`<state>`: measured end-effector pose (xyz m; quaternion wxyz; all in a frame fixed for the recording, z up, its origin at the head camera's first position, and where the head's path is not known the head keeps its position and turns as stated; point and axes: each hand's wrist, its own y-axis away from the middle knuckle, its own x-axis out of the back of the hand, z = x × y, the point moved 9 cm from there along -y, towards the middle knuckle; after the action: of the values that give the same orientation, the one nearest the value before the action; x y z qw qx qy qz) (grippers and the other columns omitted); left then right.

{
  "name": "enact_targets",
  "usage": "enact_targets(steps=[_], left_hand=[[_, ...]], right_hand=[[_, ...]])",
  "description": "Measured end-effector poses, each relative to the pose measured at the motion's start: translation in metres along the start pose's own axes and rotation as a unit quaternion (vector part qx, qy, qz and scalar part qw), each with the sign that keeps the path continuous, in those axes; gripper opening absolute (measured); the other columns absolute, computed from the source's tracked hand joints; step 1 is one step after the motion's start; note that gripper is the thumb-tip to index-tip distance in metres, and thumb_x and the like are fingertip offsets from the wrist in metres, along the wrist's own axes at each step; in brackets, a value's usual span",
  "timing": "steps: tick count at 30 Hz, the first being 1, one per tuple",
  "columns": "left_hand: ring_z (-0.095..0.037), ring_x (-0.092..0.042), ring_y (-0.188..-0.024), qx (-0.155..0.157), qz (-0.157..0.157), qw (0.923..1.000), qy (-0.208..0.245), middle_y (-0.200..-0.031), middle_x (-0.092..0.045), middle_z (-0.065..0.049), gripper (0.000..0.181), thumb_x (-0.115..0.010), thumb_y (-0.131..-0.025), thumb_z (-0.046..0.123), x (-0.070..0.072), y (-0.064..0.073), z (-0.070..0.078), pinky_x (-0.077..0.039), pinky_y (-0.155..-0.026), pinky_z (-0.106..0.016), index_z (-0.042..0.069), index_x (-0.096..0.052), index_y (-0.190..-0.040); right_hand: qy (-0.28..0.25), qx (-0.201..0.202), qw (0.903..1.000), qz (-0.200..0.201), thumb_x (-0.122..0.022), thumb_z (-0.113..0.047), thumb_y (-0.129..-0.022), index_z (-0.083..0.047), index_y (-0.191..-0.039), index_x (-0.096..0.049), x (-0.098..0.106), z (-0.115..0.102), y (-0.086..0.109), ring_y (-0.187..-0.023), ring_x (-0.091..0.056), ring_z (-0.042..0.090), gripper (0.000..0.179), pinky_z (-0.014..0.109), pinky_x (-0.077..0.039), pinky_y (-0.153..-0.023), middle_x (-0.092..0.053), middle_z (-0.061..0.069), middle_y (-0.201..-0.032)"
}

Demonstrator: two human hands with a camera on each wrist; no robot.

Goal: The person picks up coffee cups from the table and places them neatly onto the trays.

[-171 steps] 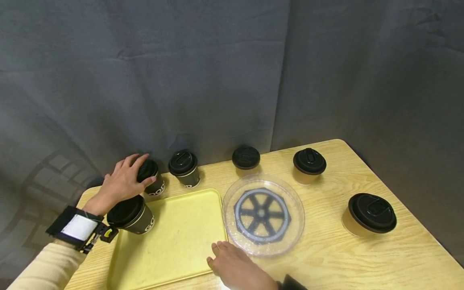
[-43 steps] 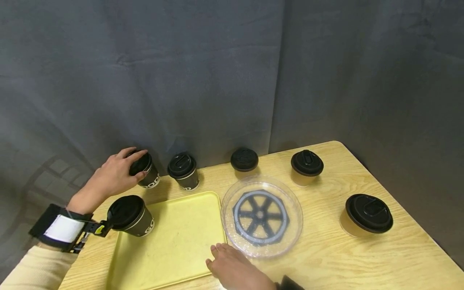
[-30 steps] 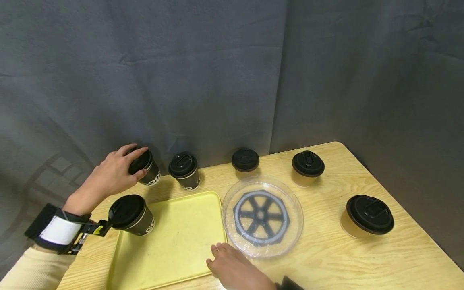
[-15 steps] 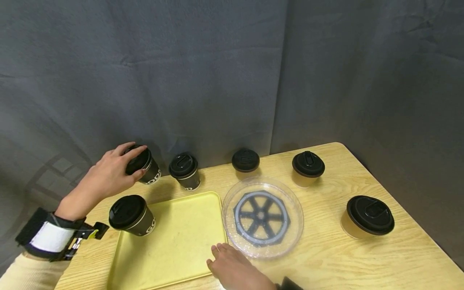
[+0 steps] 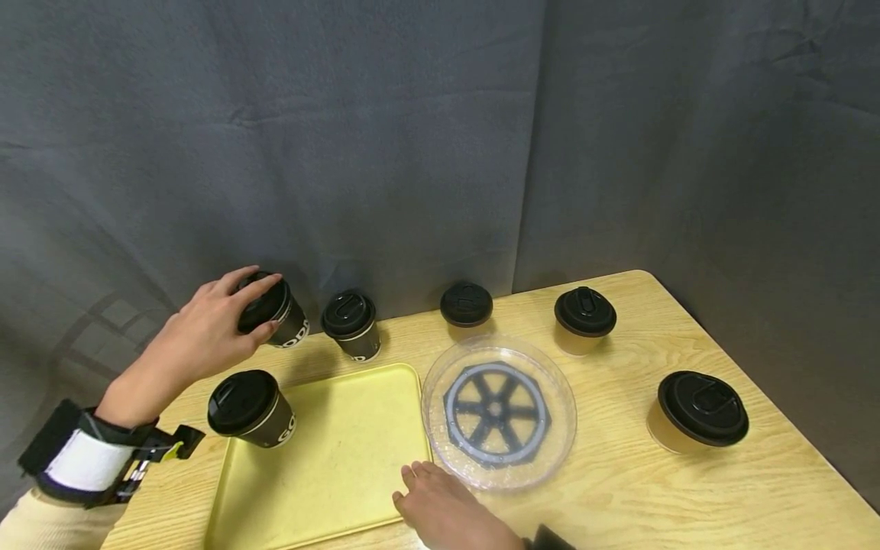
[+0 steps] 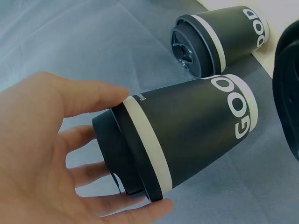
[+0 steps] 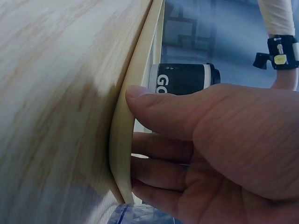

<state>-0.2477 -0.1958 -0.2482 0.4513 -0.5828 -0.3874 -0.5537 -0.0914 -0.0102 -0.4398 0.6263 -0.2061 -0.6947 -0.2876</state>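
My left hand (image 5: 213, 325) grips a black lidded paper cup (image 6: 187, 133) around its lid rim, thumb on one side and fingers on the other. The cup is tilted, and its base appears off the table in the left wrist view. A larger black cup (image 5: 253, 410) stands on the back-left part of the yellow tray (image 5: 344, 458), just below this hand. At the tray's front right corner, my right hand (image 7: 201, 140) holds the rim, thumb outside and fingertips inside.
Another black cup (image 5: 351, 326) stands behind the tray. A clear round dish (image 5: 558, 451) with a dark spoked pattern sits right of it. Brown cups with black lids, one at the back (image 5: 466, 304), one back right (image 5: 584, 319) and one at right (image 5: 697, 410), surround the dish. Grey cloth (image 5: 412, 153) hangs behind.
The left hand, earlier over the back-left cup, has moved it left, then up and slightly right; it now looks raised. The wrist has swung left. The right hand and tray stay put.
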Motion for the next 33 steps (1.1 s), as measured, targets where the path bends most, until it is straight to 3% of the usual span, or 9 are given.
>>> enact_targets(steps=[14,27,33], left_hand=[[-0.056,-0.035,-0.129,-0.017,0.023,0.9996,-0.002,-0.152,-0.032,-0.022,0.063,-0.065,-0.091,0.030,0.010,0.007,0.009,-0.039,-0.085,-0.077,0.019,-0.041,-0.148],[-0.053,-0.036,-0.130,-0.022,0.036,0.9990,-0.013,-0.154,-0.033,-0.018,0.065,-0.066,-0.089,0.029,0.019,0.018,0.016,-0.040,-0.080,-0.078,0.024,-0.041,-0.148],[-0.054,-0.038,-0.127,-0.040,0.052,0.9978,-0.016,-0.152,-0.035,-0.019,0.066,-0.067,-0.089,0.029,0.024,0.022,0.022,-0.042,-0.076,-0.077,0.024,-0.041,-0.148]], right_hand=[[0.001,0.000,1.0000,0.005,-0.060,-0.035,-0.091,-0.029,-0.127,-0.063,0.000,-0.001,0.000,-0.128,-0.056,0.014,0.037,0.025,-0.042,-0.110,-0.058,0.001,-0.138],[0.000,-0.001,1.0000,0.009,-0.061,-0.036,-0.090,-0.029,-0.127,-0.063,0.000,-0.001,0.000,-0.128,-0.056,0.014,0.038,0.025,-0.043,-0.109,-0.058,0.000,-0.138],[0.001,0.001,1.0000,0.010,-0.061,-0.035,-0.090,-0.029,-0.127,-0.063,0.000,-0.001,0.000,-0.127,-0.056,0.014,0.037,0.025,-0.043,-0.109,-0.059,0.000,-0.137]])
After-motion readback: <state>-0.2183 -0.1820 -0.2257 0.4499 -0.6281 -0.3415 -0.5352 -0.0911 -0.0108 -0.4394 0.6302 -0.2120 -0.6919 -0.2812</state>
